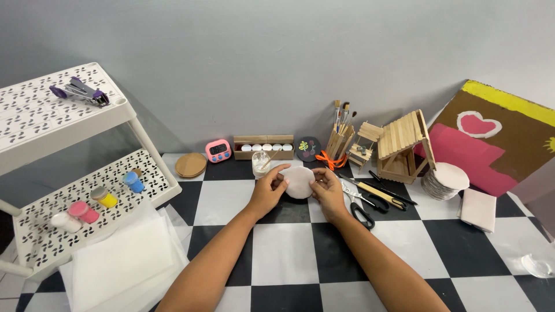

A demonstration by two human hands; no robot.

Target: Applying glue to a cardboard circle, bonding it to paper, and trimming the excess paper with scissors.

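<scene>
Head view: both hands, left hand (268, 192) and right hand (328, 192), grip a pale pink round disc (298, 182); black-handled scissors (365, 208) lie just right, clear glass cup (261, 163) just beyond.

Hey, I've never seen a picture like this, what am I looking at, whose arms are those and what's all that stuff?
The one picture comes from a camera worn on a person's head, looking down, so the two bare arms are that person's own. There is no machine. The left hand and right hand together hold a pale pink disc above a black-and-white checkered table. Behind it stand a cup, a pink timer, brushes and a small stick house. To the right lie scissors and a stack of discs. On the left, a white rack carries a stapler and paint pots.
</scene>
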